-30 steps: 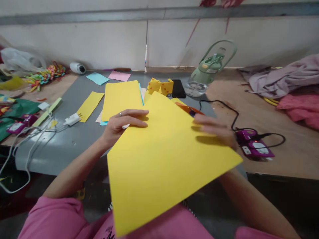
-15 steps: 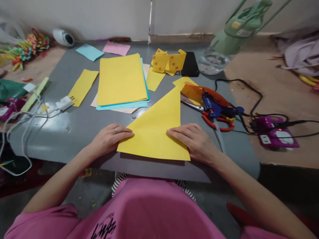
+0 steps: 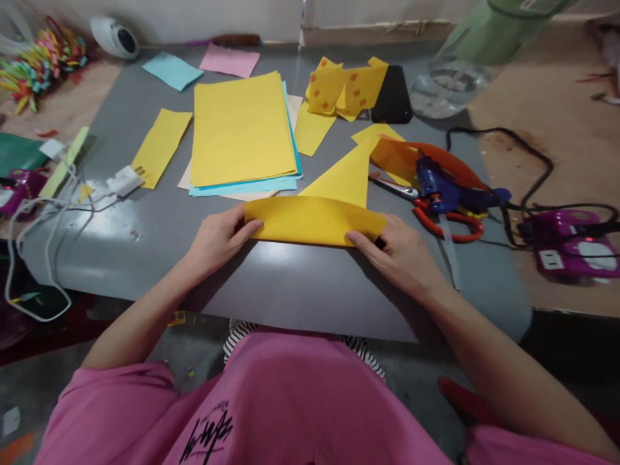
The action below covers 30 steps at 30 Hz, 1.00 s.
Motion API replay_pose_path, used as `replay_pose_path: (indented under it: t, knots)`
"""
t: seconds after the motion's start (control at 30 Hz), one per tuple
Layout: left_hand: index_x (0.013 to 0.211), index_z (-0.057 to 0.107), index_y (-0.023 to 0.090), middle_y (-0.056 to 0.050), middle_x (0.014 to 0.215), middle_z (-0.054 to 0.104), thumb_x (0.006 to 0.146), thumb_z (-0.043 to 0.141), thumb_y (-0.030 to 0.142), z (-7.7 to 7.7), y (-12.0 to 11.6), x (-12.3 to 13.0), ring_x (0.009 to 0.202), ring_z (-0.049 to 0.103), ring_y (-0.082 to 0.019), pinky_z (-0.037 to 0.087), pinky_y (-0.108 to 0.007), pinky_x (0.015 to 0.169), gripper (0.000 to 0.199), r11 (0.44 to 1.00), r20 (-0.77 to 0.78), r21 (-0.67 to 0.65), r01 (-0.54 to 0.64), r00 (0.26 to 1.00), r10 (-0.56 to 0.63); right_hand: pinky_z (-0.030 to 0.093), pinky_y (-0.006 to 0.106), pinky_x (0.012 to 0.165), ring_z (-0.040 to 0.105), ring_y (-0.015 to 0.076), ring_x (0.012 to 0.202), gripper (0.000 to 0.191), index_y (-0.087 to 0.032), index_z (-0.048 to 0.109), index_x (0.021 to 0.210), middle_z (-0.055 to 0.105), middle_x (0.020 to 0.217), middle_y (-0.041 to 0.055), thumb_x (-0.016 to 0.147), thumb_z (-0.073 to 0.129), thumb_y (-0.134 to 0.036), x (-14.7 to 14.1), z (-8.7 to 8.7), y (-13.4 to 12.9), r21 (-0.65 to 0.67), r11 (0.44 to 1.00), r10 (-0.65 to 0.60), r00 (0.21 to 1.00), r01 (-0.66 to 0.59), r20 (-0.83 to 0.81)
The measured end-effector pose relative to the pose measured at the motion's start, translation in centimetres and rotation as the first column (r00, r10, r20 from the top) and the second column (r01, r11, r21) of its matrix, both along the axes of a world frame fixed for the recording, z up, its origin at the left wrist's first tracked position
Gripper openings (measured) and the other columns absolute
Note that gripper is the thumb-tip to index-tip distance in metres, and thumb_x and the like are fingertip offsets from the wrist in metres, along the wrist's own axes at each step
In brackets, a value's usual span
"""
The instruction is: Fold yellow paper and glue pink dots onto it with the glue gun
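Grey surface [image 3: 300, 290] beneath, left grip [image 3: 217, 236] and right grip [image 3: 400, 248] each pinch an end of the folded yellow sheet [image 3: 310, 221]; holding both ends level should give a straight crease.

Two bare forearms [image 3: 151, 307] slant up from the frame's lower corners, left hand [image 3: 217, 239] and right hand [image 3: 403, 255] facing each other near the center, thumbs [image 3: 248, 233] extended inward, fingers largely hidden from view.

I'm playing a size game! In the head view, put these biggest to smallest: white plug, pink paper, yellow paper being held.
1. Held yellow paper
2. Pink paper
3. White plug
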<state>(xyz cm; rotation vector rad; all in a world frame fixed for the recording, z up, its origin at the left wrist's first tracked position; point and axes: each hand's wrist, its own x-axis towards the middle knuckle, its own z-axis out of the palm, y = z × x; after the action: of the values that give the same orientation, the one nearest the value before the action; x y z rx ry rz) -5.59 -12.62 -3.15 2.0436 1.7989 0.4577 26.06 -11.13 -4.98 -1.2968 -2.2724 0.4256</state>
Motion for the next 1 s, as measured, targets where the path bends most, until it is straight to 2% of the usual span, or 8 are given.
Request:
replay_pose_path:
  t: [0.2, 0.37, 0.6, 0.83, 1.0]
  knots:
    - [0.084, 0.053, 0.021, -0.003, 0.073, 0.063, 0.095, 0.048, 0.037, 0.1, 0.3, 1.3, 0.062, 0.053, -0.017, 0.027, -0.028, 0.057, 0.02, 0.999, -0.241, 0.043, -0.033, 0.97, 0.043, 0.039, 0.036, 0.06, 0.053, 0.0208, 0.067, 0.041, -0.026, 0.042, 0.064, 0.054, 0.07, 0.004, 0.095, 0.052, -0.05, -0.5, 0.0, 0.7, -0.014, 0.995, -0.102, 0.993, 0.103, 0.066]
    - [0.094, 0.055, 0.02, -0.004, 0.08, 0.067, 0.098, 0.047, 0.039, 0.0, 0.5, 1.7, 0.066, 0.058, -0.019, 0.026, -0.029, 0.057, 0.02, 0.998, -0.323, 0.035, -0.045, 0.945, 0.054, 0.028, 0.035, 0.055, 0.043, 0.0178, 0.058, 0.045, -0.027, 0.032, 0.061, 0.046, 0.065, 0.0019, 0.094, 0.054, -0.048, -0.9, 0.2, 0.8, -0.002, 0.987, -0.159, 0.983, 0.16, 0.087]
    - [0.102, 0.055, 0.022, -0.003, 0.085, 0.069, 0.097, 0.048, 0.042, -0.5, 1.0, 1.7, 0.07, 0.06, -0.02, 0.03, -0.028, 0.058, 0.022, 0.996, -0.283, 0.037, -0.076, 0.955, 0.083, 0.022, 0.035, 0.056, 0.035, 0.0177, 0.056, 0.05, -0.028, 0.027, 0.059, 0.038, 0.061, 0.0002, 0.093, 0.058, -0.047, -1.3, 0.6, 0.8, 0.005, 0.977, -0.213, 0.969, 0.214, 0.123]
    - [0.083, 0.053, 0.021, -0.002, 0.077, 0.064, 0.093, 0.053, 0.041, -0.3, 1.1, 1.0, 0.067, 0.055, -0.017, 0.033, -0.029, 0.06, 0.022, 0.998, -0.136, 0.033, -0.049, 0.989, 0.053, 0.024, 0.034, 0.057, 0.037, 0.0169, 0.059, 0.048, -0.027, 0.028, 0.061, 0.04, 0.065, 0.0007, 0.091, 0.058, -0.047, -1.5, 0.5, 0.7, 0.012, 0.974, -0.227, 0.964, 0.227, 0.141]
    - [0.083, 0.054, 0.021, -0.001, 0.078, 0.064, 0.091, 0.054, 0.041, -0.1, 1.0, 0.5, 0.067, 0.053, -0.016, 0.035, -0.029, 0.062, 0.021, 1.0, -0.078, 0.005, -0.029, 0.997, 0.029, 0.024, 0.034, 0.055, 0.035, 0.0158, 0.059, 0.048, -0.026, 0.029, 0.061, 0.039, 0.065, -0.0004, 0.091, 0.057, -0.051, -1.3, 0.0, 0.9, 0.042, 0.969, -0.249, 0.957, 0.245, 0.151]
